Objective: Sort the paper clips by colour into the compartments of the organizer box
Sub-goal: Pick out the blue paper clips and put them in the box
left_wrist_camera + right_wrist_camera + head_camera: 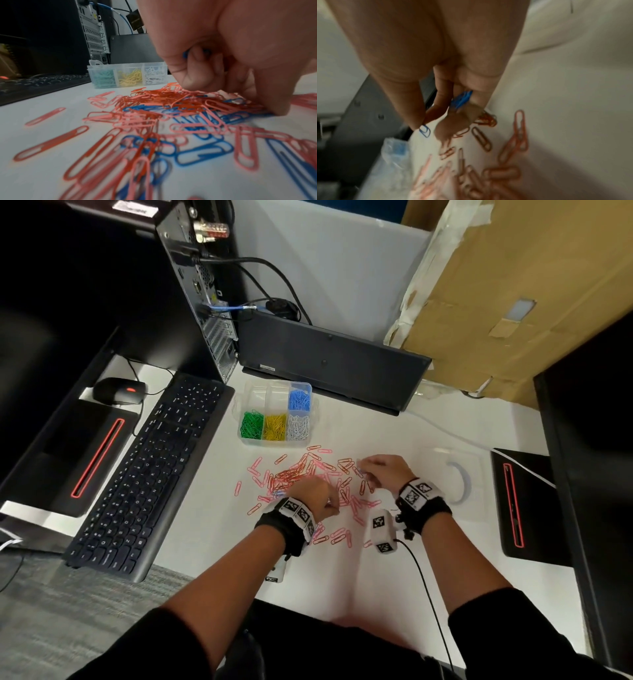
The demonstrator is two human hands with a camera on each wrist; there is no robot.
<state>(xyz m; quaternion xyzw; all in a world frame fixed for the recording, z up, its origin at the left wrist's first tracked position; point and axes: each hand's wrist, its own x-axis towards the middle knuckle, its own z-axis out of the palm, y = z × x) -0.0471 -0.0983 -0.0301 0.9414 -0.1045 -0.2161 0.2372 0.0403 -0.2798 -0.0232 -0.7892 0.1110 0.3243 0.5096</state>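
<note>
Over at nine o'clock on the white desk a black keyboard lies slanted, with a mouse beyond it near ten o'clock. Moving right, the clear organizer box sits at twelve o'clock from the pile: green clips in its near-left compartment, yellow clips in the near-middle one, white clips in the near-right one, blue clips in the far-right one. The two other far compartments look bare.

Below the box spreads the loose pile, red and pink clips tangled, and the left wrist view shows blue ones mixed through it. The left hand is down at the pile's six o'clock edge, fingers curled in, fingertips touching the heap. A sliver of blue clip peeks out between thumb and curled fingers, so it is gripping at least one.

Further right, the right hand hovers at the pile's three o'clock side. Its fingers are closed around a small bunch of blue clips tucked against the palm, while thumb and forefinger pinch together just above one more blue clip on the desk; whether they touch it I cannot tell. Red clips lie scattered beside it. At four o'clock a clear lid rests flat on the desk.
</note>
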